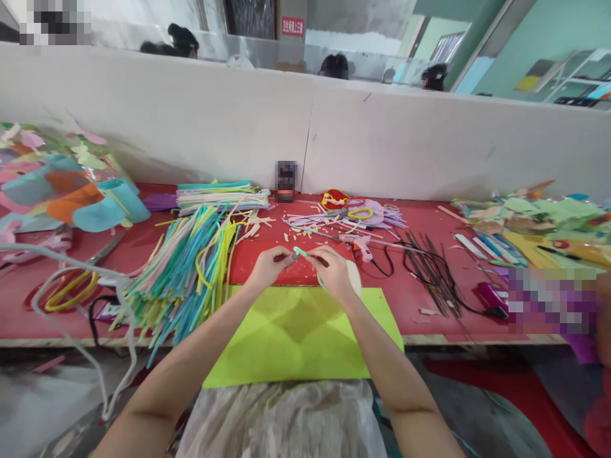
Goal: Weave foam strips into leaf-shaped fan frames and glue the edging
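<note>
My left hand [267, 266] and my right hand [335, 272] meet over the middle of the red table. Between their fingertips is a small mint-green strip [300, 252], pinched from both sides. It looks short, and its far details are too small to make out. A yellow-green sheet [305, 356] lies under my forearms and hangs over the table's front edge. Partly behind my right hand is a pale round object [354, 277]. Just beyond that hand rests a pink glue gun [361, 247] with a black cord.
Left of my hands lies a large heap of coloured strips [176, 267], with scissors [79, 286] further left. Felt pieces [95, 197] are piled at far left. Thin dark rods [432, 273] lie on the right. A white partition [405, 140] stands behind; a co-worker's sleeve shows at far right.
</note>
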Motion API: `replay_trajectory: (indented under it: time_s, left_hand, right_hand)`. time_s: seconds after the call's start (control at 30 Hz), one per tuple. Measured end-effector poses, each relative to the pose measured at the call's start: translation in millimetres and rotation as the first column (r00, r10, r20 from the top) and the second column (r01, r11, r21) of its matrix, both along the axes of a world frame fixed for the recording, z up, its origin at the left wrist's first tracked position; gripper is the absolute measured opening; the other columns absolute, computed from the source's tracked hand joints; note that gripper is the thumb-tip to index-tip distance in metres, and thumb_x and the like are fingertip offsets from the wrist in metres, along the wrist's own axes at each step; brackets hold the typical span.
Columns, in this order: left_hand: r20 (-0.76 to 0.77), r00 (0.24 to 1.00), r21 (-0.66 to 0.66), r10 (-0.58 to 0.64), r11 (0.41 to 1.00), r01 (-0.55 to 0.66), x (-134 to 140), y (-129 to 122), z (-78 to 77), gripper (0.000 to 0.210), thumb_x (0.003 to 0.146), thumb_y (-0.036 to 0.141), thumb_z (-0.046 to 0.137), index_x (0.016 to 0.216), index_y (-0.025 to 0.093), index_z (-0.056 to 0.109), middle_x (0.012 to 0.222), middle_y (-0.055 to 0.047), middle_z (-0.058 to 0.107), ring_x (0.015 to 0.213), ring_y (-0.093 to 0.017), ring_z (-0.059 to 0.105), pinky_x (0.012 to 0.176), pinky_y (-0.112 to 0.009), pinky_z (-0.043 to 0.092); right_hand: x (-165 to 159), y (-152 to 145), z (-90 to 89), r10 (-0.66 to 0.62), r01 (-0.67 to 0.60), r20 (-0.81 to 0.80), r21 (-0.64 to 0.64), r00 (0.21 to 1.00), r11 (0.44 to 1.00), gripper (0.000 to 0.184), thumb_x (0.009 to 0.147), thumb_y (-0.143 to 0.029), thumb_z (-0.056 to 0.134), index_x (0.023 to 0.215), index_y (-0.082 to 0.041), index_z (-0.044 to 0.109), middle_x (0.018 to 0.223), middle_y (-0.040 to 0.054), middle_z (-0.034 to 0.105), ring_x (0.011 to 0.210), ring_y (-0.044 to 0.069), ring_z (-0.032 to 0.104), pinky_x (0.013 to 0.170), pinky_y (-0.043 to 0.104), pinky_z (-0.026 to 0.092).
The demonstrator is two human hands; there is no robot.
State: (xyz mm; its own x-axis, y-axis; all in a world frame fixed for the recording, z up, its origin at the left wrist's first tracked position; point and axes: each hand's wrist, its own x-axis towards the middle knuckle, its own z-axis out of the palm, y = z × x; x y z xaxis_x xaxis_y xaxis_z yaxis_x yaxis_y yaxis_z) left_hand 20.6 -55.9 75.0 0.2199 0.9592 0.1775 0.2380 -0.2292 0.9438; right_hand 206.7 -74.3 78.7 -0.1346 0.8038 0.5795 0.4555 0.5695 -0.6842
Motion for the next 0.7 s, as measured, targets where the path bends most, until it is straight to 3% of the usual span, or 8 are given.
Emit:
replay_trajectory:
  time_s: [0.13, 0.23, 0.3, 0.43, 0.5, 0.6, 0.7]
  left_hand:
    - [0.013, 0.979, -0.050, -0.204, 0.978, 0.205, -13, 12, 2.1, 0.021, 0.074, 0.035, 0.060, 0.072, 0.014, 0.061, 0.065, 0.000, 0.058, 0.062, -0.010, 0.052, 0.065, -0.022, 0.041]
    - [-0.060, 0.922, -0.126, -0.382, 0.919, 0.373, -24, 19, 13.4, 0.022, 0.074, 0.036, 0.059, 0.074, 0.014, 0.061, 0.065, 0.001, 0.057, 0.062, -0.010, 0.050, 0.063, -0.022, 0.039]
    - [-0.168, 0.853, -0.179, -0.494, 0.866, 0.466, -30, 23, 24.6, 0.022, 0.075, 0.035, 0.058, 0.077, 0.014, 0.062, 0.065, 0.001, 0.056, 0.062, -0.010, 0.049, 0.062, -0.021, 0.038]
    - [-0.381, 0.636, -0.286, -0.671, 0.740, 0.609, -34, 38, 45.0, 0.020, 0.074, 0.031, 0.057, 0.079, 0.015, 0.066, 0.070, 0.000, 0.062, 0.065, -0.011, 0.051, 0.061, -0.021, 0.036]
    - [-0.480, 0.556, -0.312, -0.679, 0.724, 0.615, -32, 46, 51.5, 0.017, 0.072, 0.029, 0.058, 0.077, 0.016, 0.068, 0.070, 0.000, 0.064, 0.064, -0.011, 0.052, 0.059, -0.020, 0.035]
    - [-0.630, 0.514, -0.264, -0.582, 0.783, 0.564, -24, 53, 57.9, 0.012, 0.067, 0.026, 0.060, 0.066, 0.018, 0.068, 0.061, 0.001, 0.064, 0.057, -0.011, 0.050, 0.055, -0.021, 0.032]
    - [-0.732, 0.491, -0.202, -0.472, 0.839, 0.505, -12, 49, 63.8, 0.012, 0.066, 0.020, 0.056, 0.061, 0.019, 0.067, 0.059, 0.000, 0.064, 0.053, -0.011, 0.050, 0.052, -0.022, 0.031]
  right_hand:
    - [6, -4, 10.1, 0.110, -0.110, -0.007, -0.090, 0.994, 0.990, 0.012, 0.084, -0.028, 0.057, 0.088, -0.021, 0.065, 0.086, 0.0030, 0.062, 0.073, 0.013, 0.058, 0.066, 0.024, 0.046]
    - [10, -3, 15.3, 0.211, -0.209, 0.024, -0.081, 0.977, 0.975, 0.012, 0.084, -0.029, 0.057, 0.088, -0.021, 0.066, 0.085, 0.0032, 0.063, 0.075, 0.013, 0.059, 0.068, 0.025, 0.046]
    - [13, -1, 17.4, 0.273, -0.270, 0.086, -0.046, 0.958, 0.962, 0.013, 0.084, -0.029, 0.057, 0.088, -0.021, 0.067, 0.084, 0.0033, 0.064, 0.076, 0.013, 0.059, 0.070, 0.025, 0.046]
    - [17, 3, 21.3, 0.330, -0.366, 0.335, 0.048, 0.882, 0.929, 0.016, 0.087, -0.028, 0.053, 0.090, -0.020, 0.067, 0.088, 0.0039, 0.067, 0.081, 0.013, 0.059, 0.078, 0.028, 0.043]
    - [17, 4, 23.6, 0.314, -0.408, 0.512, 0.080, 0.799, 0.909, 0.020, 0.091, -0.024, 0.047, 0.096, -0.019, 0.066, 0.093, 0.0051, 0.067, 0.085, 0.014, 0.060, 0.082, 0.031, 0.041]
    - [15, 3, 26.5, 0.251, -0.444, 0.729, 0.082, 0.637, 0.892, 0.027, 0.092, -0.013, 0.039, 0.105, -0.018, 0.062, 0.097, 0.0066, 0.065, 0.089, 0.015, 0.059, 0.083, 0.034, 0.039]
    - [12, 1, 26.7, 0.189, -0.420, 0.802, 0.084, 0.566, 0.904, 0.028, 0.089, -0.009, 0.041, 0.107, -0.019, 0.061, 0.096, 0.0061, 0.064, 0.088, 0.015, 0.058, 0.083, 0.033, 0.040]
